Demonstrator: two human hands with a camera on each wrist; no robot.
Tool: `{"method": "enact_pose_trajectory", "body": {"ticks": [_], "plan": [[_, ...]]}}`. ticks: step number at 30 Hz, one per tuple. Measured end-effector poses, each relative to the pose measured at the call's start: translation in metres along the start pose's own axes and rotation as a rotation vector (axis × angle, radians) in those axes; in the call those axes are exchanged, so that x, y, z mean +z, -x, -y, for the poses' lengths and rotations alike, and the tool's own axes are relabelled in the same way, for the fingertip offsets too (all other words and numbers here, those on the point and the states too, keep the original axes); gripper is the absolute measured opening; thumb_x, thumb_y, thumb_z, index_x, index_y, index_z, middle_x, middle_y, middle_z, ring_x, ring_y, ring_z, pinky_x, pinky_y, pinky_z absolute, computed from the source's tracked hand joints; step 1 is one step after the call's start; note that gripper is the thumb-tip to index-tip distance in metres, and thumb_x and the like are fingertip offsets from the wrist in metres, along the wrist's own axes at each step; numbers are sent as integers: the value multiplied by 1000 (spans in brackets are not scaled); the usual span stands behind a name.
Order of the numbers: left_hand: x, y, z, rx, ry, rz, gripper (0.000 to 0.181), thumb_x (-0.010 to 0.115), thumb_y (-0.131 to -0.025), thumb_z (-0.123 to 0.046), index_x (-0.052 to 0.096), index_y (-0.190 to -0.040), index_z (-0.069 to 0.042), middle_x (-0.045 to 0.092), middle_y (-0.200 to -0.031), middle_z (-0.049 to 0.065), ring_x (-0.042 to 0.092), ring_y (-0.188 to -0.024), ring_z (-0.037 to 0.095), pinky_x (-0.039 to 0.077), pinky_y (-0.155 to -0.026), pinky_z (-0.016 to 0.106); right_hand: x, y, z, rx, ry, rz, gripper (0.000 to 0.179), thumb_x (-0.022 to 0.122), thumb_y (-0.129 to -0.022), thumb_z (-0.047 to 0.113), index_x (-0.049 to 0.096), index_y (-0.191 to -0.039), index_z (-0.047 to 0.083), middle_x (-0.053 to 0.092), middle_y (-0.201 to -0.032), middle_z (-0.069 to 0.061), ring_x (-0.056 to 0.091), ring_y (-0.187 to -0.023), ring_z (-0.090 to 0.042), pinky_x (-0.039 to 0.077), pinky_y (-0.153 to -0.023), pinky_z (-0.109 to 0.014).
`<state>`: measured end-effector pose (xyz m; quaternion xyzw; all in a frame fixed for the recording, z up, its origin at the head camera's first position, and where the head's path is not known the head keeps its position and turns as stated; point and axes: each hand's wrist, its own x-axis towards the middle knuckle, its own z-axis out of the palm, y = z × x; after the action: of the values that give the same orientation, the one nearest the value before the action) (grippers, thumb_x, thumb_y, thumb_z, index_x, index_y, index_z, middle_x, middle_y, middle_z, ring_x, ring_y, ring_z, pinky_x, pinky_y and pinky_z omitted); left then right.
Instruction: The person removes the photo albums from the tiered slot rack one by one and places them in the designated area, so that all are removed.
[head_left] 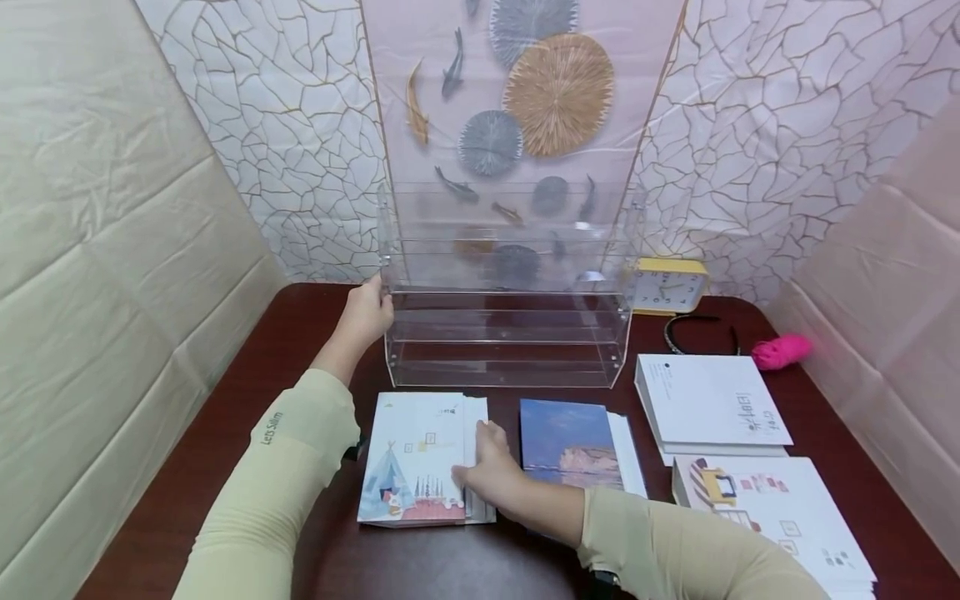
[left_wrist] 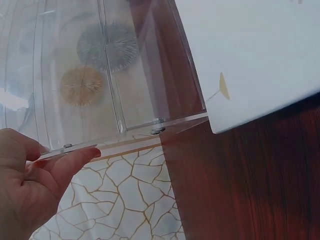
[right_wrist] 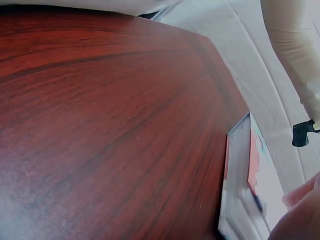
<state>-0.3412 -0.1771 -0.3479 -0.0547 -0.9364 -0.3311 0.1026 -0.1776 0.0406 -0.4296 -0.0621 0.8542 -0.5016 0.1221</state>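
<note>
Your head view looks forward and down over the table (head_left: 315,550) toward the clear rack (head_left: 504,292). Your left wrist view sits close at the rack's (left_wrist: 75,75) left wall. Your right wrist view skims the tabletop (right_wrist: 100,125) low, sharing the tent-cover book (right_wrist: 250,185) in front of the rack (head_left: 416,458).

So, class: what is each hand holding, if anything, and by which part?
The left hand grips the clear rack by its left side panel. The right hand rests on the tent book at its right edge; an actual grip cannot be told.
</note>
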Motion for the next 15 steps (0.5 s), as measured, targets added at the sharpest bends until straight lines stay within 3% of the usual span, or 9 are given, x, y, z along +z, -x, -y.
{"method": "enact_pose_trajectory", "body": {"ticks": [4, 8, 15], "plan": [[0, -1, 2, 10, 15, -28, 32, 43, -94, -4, 49, -122, 9, 59, -111, 28, 58, -98, 37, 47, -82, 46, -3, 3, 1, -34, 5, 64, 78, 68, -84, 11, 21, -141, -15, 10, -145, -34, 14, -133, -48, 21, -104, -56], [-2, -3, 3, -15, 52, -34, 31, 43, -95, -6, 49, -123, 7, 58, -114, 27, 57, -100, 36, 46, -83, 47, -12, 1, 5, -91, 21, 100, 75, 66, -88, 17, 22, -143, -9, 19, -145, -30, 24, -131, -44, 25, -103, -56], [-7, -4, 6, -97, 40, 58, 35, 36, -100, -13, 37, -128, 7, 51, -122, 29, 50, -113, 39, 43, -89, 49, -41, -10, 15, -237, -76, 59, 59, 61, -91, 14, 34, -141, -3, 42, -137, -22, 44, -122, -37, 35, -99, -51]]}}
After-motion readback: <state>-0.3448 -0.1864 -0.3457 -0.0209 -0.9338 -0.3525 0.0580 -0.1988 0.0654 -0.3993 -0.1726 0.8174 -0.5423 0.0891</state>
